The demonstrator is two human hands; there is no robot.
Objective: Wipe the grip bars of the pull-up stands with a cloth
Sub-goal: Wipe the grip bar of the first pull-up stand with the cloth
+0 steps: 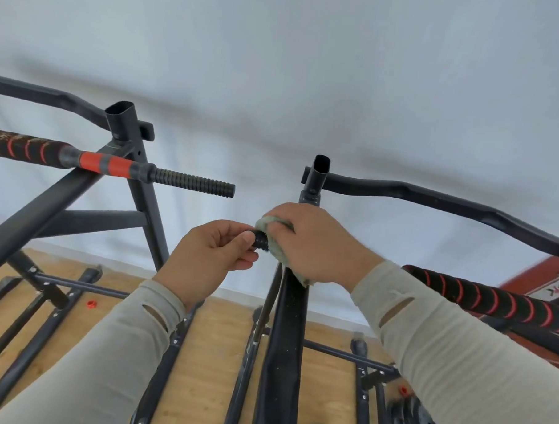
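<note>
Left hand [217,252] pinching the tip of a ribbed black grip bar [260,240], thumb and fingers closed round the end cap. Right hand [315,244] clamped over the same bar just beside it, wrapped in a grey-green cloth [275,240]; cloth bunched under the palm, a corner hanging below at the wrist side. Only a short stub of the bar visible between the two hands, rest hidden under cloth and palm. Both arms in beige sleeves [457,354] with slit openings near the cuffs.

Directly behind the right hand: open-topped black upright tube [320,172] of the right stand, with a bent black top bar [432,199] running off to the right. Below the hands, a wide black post [285,334] dropping toward the floor. Off the right forearm: padded handle with black wrap and red spiral stripes [492,301].

Left stand well apart: second open upright tube [122,118], a matching ribbed black grip bar [193,180] pointing right, bare, with red and grey collars [107,164] inboard and a red-striped wrap [21,147] further left. Black diagonal braces underneath.

Wood floor [207,362] with black base rails bolted together, small red cap [91,304] on the floor at left, another red cap [403,391] lower right. White wall behind everything.
</note>
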